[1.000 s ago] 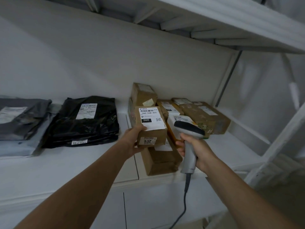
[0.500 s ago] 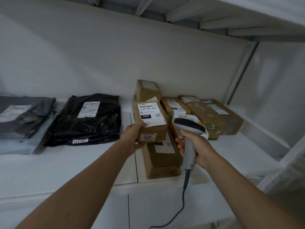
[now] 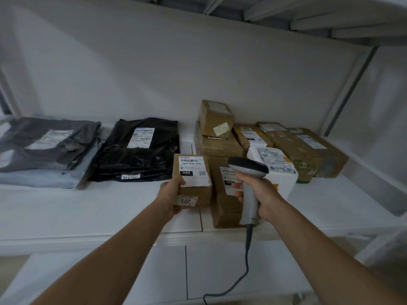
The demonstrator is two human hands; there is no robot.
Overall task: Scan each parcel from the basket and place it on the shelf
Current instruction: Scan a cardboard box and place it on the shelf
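My left hand (image 3: pixel 170 193) grips a small brown cardboard parcel (image 3: pixel 195 188) by its left side, white label with "060" facing up. The parcel hovers low over the white shelf (image 3: pixel 99 208), just left of a brown box (image 3: pixel 224 194) lying there. My right hand (image 3: pixel 258 193) holds a grey corded barcode scanner (image 3: pixel 247 170) by its handle, its head over that lying box and right of the held parcel. The basket is out of view.
A stack of brown boxes (image 3: pixel 217 119) and a white parcel (image 3: pixel 277 166) fill the shelf's middle and right. A black plastic mailer (image 3: pixel 141 150) and grey mailers (image 3: pixel 44 146) lie to the left. An upper shelf (image 3: pixel 308 16) hangs overhead. The scanner cable (image 3: pixel 247 260) dangles below.
The held parcel has moved left and down, off the lying box and toward the shelf surface beside it. My right hand with the scanner has stayed about where it was.
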